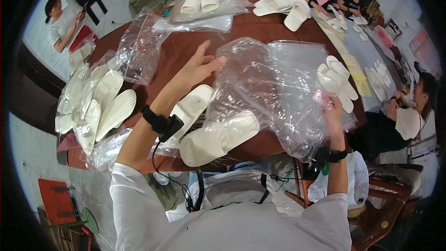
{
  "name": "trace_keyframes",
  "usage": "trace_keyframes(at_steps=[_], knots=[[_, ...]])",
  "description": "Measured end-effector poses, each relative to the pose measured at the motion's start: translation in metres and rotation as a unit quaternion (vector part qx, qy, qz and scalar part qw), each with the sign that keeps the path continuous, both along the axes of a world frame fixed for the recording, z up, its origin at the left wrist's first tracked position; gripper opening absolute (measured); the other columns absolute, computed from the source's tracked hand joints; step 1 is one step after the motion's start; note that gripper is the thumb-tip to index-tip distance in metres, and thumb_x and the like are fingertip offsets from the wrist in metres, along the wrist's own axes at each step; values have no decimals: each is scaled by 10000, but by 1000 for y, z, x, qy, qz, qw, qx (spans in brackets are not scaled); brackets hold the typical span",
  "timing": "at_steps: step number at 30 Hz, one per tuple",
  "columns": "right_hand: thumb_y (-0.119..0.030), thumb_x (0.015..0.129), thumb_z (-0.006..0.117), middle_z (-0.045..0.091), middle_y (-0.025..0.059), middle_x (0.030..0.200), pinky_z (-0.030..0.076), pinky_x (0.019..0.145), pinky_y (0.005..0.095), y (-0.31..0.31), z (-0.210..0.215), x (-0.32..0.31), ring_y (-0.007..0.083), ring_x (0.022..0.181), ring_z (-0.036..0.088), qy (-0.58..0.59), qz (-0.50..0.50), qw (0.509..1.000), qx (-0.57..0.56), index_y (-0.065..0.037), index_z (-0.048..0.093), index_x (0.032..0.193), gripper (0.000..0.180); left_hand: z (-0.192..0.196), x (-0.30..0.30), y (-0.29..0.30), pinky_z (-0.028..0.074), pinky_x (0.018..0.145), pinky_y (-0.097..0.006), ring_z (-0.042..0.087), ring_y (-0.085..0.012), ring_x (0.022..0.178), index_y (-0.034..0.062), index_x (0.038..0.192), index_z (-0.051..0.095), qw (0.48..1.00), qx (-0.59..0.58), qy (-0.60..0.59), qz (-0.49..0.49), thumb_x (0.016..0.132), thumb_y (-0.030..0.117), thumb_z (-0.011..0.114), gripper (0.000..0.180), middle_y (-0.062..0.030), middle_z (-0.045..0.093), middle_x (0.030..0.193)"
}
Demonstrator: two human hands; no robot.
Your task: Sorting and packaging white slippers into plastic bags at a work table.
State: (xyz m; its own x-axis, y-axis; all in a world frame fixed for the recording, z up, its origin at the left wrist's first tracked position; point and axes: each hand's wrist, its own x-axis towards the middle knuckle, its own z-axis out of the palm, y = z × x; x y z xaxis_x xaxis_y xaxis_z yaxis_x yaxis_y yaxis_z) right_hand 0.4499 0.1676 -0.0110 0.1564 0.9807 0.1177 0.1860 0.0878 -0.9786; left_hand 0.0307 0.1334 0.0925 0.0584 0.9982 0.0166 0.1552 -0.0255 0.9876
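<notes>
My left hand point(200, 65) is raised over the brown table point(186, 42), fingers spread, touching the left edge of a large clear plastic bag point(274, 88). My right hand point(331, 107) pinches the same bag's right edge. Below the bag a pair of white slippers lies on the table: one slipper point(218, 139) near the front edge, the other slipper point(193, 107) under my left forearm. Both wrists wear black bands.
A heap of white slippers point(97, 107) in plastic lies at the left. More slippers point(337, 81) lie at the right and more slippers point(283, 7) at the far side. Several people sit around the table. A red chair point(58, 195) stands lower left.
</notes>
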Motion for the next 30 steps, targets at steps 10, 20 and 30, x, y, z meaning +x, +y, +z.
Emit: trace_keyframes(at_steps=[10,20,30], knots=[[-194,921,599,539,-5,708,381,479,207,33,-48,100,58,584,494,78,-140,986,-32,-52,549,901,152,-44,101,101,499,794,-330,619,-202,928,18,1208,524,957,-221,33,-183,818,473,693,623,-108,602,1139],[-184,883,612,550,67,901,441,796,336,-40,-27,69,192,841,545,-264,-368,852,262,1,529,1104,300,-82,131,160,427,525,-226,558,-101,643,70,962,535,968,-210,-85,-107,791,63,737,265,-39,637,816],[-203,796,692,678,120,931,430,881,385,-74,22,1,306,949,607,-302,-51,941,141,-32,660,867,187,-95,157,179,427,486,-242,558,-107,611,-16,1154,486,966,-204,-128,-90,753,20,743,477,-54,589,767]])
